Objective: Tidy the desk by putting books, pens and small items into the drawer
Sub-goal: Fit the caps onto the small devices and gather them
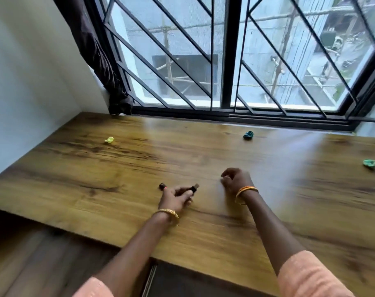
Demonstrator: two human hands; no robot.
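Between the thumb and fingers of the left hand [175,197] sits a small dark item [193,188], stubby with a paler tip, and that is the live grip: fingers curled round it, just above the worktop [118,168]. Right beside that grip, off its far-left side, a second small dark piece [162,186] lies on the wood near the index fingertip, possibly a cap, though blur makes that a guess. Across from the grip the right hand [235,181] hovers with fingers curled in, and whether it pinches anything I cannot tell. Further out, three crumpled scraps wait: a yellow wrapper [109,139] well off to the left, a dark teal wrapper [248,135] far beyond the right hand near the window [225,61], and a green wrapper [371,163] far out right by the frame edge. So the job looks late on: no books or pens left in sight, just these bits to gather. Back below the wrists, under the worktop's near edge, something dark with a metal strip [149,279] may be the drawer, but it is cut off and its contents are hidden.
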